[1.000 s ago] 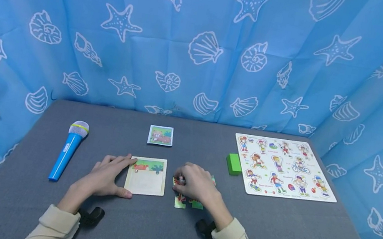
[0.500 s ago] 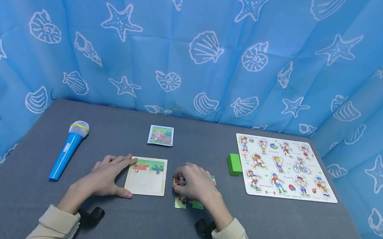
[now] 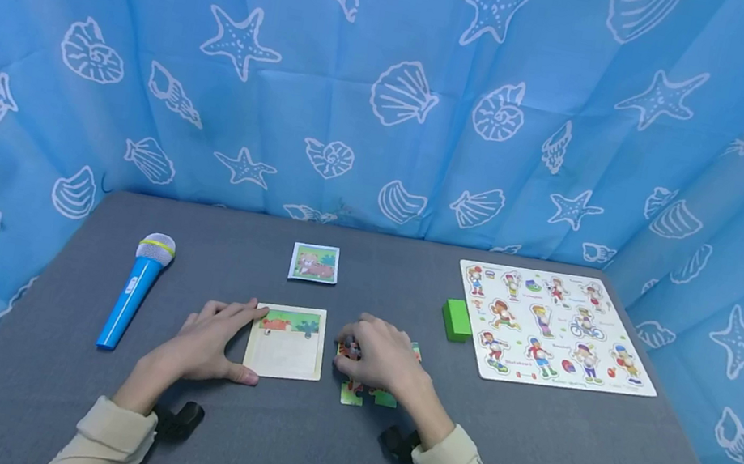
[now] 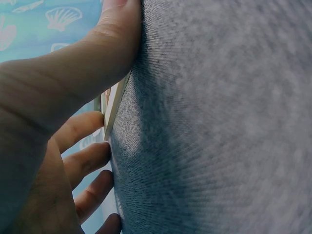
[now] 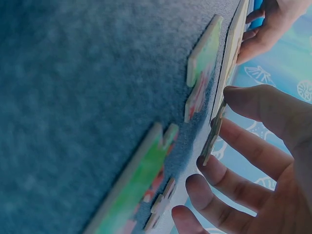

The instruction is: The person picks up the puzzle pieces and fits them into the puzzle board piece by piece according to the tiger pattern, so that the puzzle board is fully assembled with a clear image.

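One piece [image 5: 211, 140] is in the right hand [image 3: 379, 355], pinched narrowly between thumb and fingers, near the loose pieces [image 3: 352, 395]. To the left of this grip, just beside it, lies the tray [image 3: 283, 357], between both hands, with its bare part toward the person. The left hand [image 3: 205, 344] is nearer: with fingers spread wide, it touches the tray's left side. The piece's long axis I cannot tell.

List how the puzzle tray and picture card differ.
The puzzle tray is larger than the picture card. Only the tray's far strip shows a picture; the card's picture fills its frame. The left hand touches the tray; no hand touches the card. Both look squarish, with pale borders.
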